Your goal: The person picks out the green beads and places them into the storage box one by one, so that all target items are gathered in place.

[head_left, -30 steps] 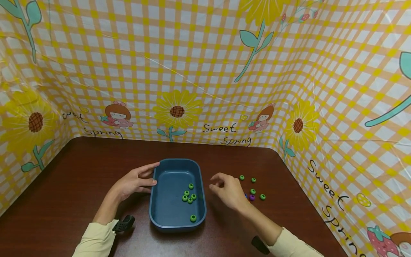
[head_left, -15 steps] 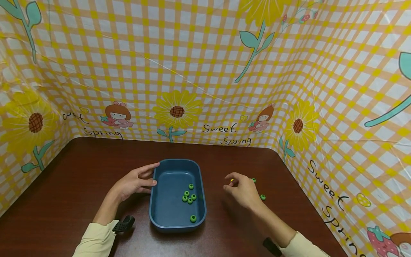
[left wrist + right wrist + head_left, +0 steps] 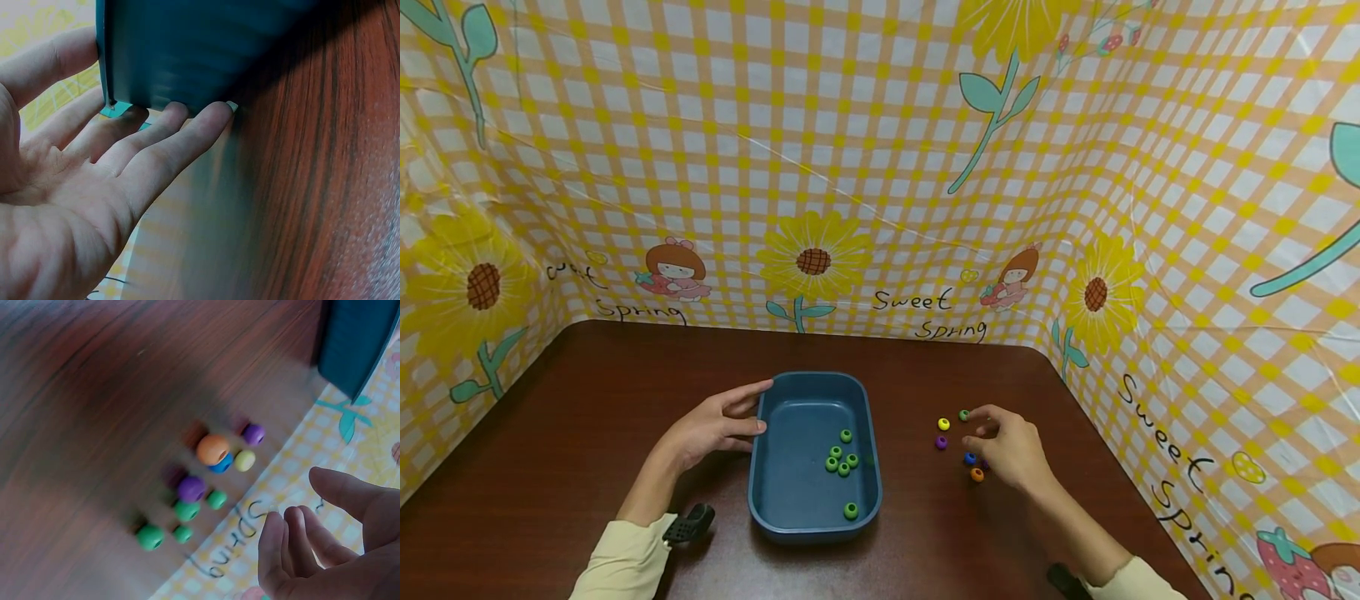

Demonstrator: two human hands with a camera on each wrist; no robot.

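Observation:
A blue plastic tub (image 3: 793, 487) stands on the dark table, with several green beads (image 3: 844, 469) on its floor, mostly toward the right. My left hand (image 3: 711, 427) touches the tub's left side with its fingertips; in the left wrist view its fingers are fairly straight against the wall. To the tub's right, my right hand (image 3: 1015, 446) hovers by loose beads, thumb and fingers apart with nothing between them. A yellow bead (image 3: 943, 424), a purple bead (image 3: 942, 442), a blue bead (image 3: 970, 458) and an orange bead (image 3: 977, 474) lie left of it. The hand hides others from the head view.
Beyond those, the right wrist view has another purple bead (image 3: 191, 488) and several loose green beads (image 3: 150, 537). A checked, flower-printed cloth (image 3: 820, 167) walls in the brown table (image 3: 587, 417) at its back and sides.
My right hand has moved right, from near the tub to over the loose beads. Yellow, purple, blue and orange beads have come into sight, while some green ones are now covered. The left hand stays put.

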